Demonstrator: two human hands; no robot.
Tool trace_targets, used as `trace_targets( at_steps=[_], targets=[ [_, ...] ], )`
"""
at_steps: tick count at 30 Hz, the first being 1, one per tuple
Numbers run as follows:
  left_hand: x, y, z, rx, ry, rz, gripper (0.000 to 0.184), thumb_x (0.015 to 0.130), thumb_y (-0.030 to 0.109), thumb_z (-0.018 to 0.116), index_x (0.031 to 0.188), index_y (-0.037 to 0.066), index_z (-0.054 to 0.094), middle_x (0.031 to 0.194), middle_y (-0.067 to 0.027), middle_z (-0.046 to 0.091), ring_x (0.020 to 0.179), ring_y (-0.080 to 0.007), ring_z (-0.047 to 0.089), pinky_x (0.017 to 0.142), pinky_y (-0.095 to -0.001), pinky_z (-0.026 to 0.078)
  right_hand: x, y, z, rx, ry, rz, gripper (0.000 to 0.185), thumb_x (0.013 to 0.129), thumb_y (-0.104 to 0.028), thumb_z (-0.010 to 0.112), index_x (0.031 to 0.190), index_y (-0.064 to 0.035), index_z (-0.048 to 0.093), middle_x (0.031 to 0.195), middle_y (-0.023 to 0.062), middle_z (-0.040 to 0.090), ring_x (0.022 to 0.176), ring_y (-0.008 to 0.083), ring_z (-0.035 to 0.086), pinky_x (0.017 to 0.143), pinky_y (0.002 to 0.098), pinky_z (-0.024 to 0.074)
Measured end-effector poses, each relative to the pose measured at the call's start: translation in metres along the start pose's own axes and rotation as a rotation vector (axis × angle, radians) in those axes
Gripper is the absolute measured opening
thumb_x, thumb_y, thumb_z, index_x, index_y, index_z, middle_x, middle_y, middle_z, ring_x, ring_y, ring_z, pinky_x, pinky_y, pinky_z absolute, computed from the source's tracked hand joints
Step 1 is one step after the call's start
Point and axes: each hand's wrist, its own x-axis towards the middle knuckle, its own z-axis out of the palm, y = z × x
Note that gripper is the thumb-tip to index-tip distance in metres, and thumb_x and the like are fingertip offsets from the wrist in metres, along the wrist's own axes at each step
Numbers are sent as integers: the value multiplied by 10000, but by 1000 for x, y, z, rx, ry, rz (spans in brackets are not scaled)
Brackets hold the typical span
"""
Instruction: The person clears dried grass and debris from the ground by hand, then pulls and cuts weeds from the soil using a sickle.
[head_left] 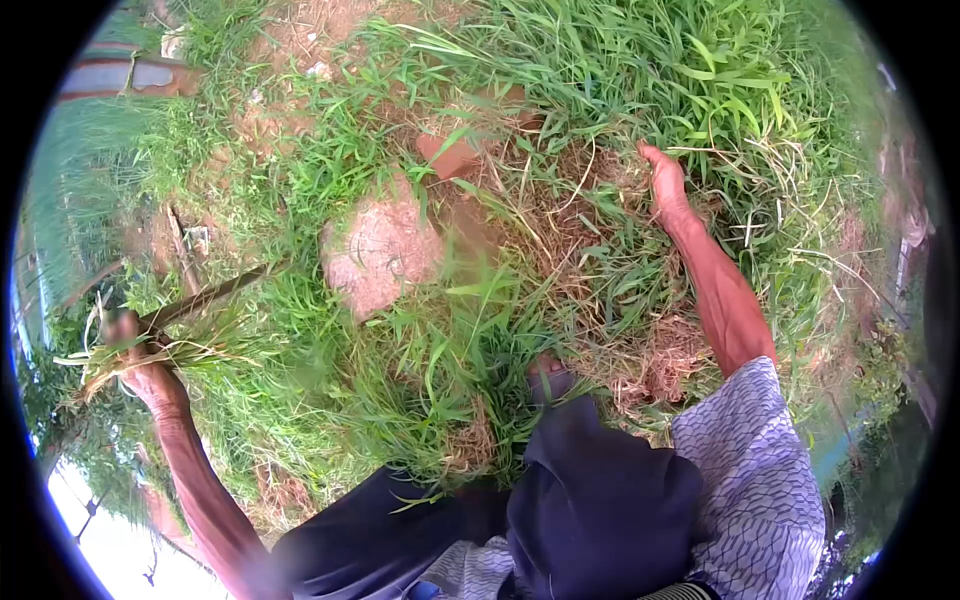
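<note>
At the left of the head view, my left hand (140, 362) is closed around a bunch of cut grass (205, 345) and a long dark stick-like tool (205, 299) that points up and right; what kind of tool it is, I cannot tell. My right hand (668, 185) is at the upper right, low beside green grass (720, 85) and dry straw (585, 215). Its fingers are partly hidden by the blades, so whether they hold anything is unclear.
A pale rock (382, 245) lies among the grass in the middle, with a reddish brick-like piece (448, 155) above it. My foot (550, 380) shows below dark trousers (600, 490). Dry straw (672, 360) lies near my right forearm.
</note>
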Motion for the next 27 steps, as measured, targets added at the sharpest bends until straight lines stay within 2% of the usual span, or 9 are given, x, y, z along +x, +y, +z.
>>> trace_targets(
  at_steps=[3, 5, 8, 10, 13, 15, 16, 21, 27],
  targets=[
    [21, -16, -7, -92, 29, -44, 395, 859, 312, 658, 1123, 42, 545, 931, -39, 592, 726, -107, 512, 606, -248, 423, -22, 33, -46, -145, -24, -4, 566, 807, -369, 549, 1290, -76, 510, 1248, 115, 550, 1198, 247, 450, 1015, 470, 324],
    [19, -8, -2, -48, 54, -7, 368, 859, 324, 657, 1081, 45, 565, 918, -34, 587, 739, -107, 514, 611, -245, 418, -97, 35, -63, -3, -22, 393, 514, 788, -368, 575, 1217, -86, 558, 1232, 152, 543, 1184, 304, 462, 980, 526, 360],
    [25, -21, -15, -32, 41, 40, 330, 868, 327, 644, 1042, 50, 594, 907, -32, 579, 774, -114, 518, 642, -248, 419, -184, 129, -158, -771, -209, 265, 410, 855, -376, 561, 1131, -80, 627, 1203, 174, 578, 1131, 297, 523, 993, 452, 385],
    [35, -40, -31, -58, -7, 63, 393, 893, 347, 609, 1122, 29, 572, 975, -60, 571, 837, -122, 515, 685, -260, 432, -218, 86, -137, -764, -283, 153, 387, 857, -384, 576, 1028, -49, 667, 1089, 170, 640, 1030, 284, 589, 956, 412, 427],
    [48, -58, -51, -16, -17, -51, 431, 896, 380, 600, 1151, 36, 547, 955, -53, 562, 838, -122, 510, 694, -266, 427, -196, 10, -75, -1709, -649, 472, 335, 834, -357, 627, 834, -25, 588, 692, 90, 584, 704, 244, 594, 709, 403, 497],
    [35, -61, -53, 24, -6, 40, 406, 897, 379, 598, 1126, 47, 551, 938, -42, 559, 817, -116, 503, 680, -263, 419, -167, -1, -51, -1750, -668, -228, 326, 820, -344, 632, 838, -27, 557, 603, 80, 532, 613, 250, 571, 602, 423, 499],
    [20, -42, -40, -42, 29, -21, 368, 899, 376, 596, 1085, 62, 549, 906, -27, 550, 770, -106, 488, 648, -252, 403, -142, 0, -40, -1649, -576, -646, 331, 812, -340, 632, 870, -23, 561, 612, 95, 535, 620, 263, 575, 588, 429, 498],
    [-21, -15, -21, -20, 53, -54, 294, 929, 378, 551, 982, 91, 520, 758, 3, 480, 616, -82, 426, 551, -224, 373, -2, 28, 53, -1650, -235, -717, 792, 772, -507, 626, 1334, -13, 369, 1107, 285, 541, 1057, 398, 536, 914, 487, 429],
    [-27, -24, -25, 56, 56, 43, 265, 936, 371, 516, 923, 107, 507, 711, 16, 449, 556, -58, 401, 499, -195, 343, 54, 39, 115, -1532, -192, -302, 920, 698, -478, 659, 1377, 15, 281, 1310, 294, 429, 1177, 439, 472, 983, 523, 384]
  ],
)
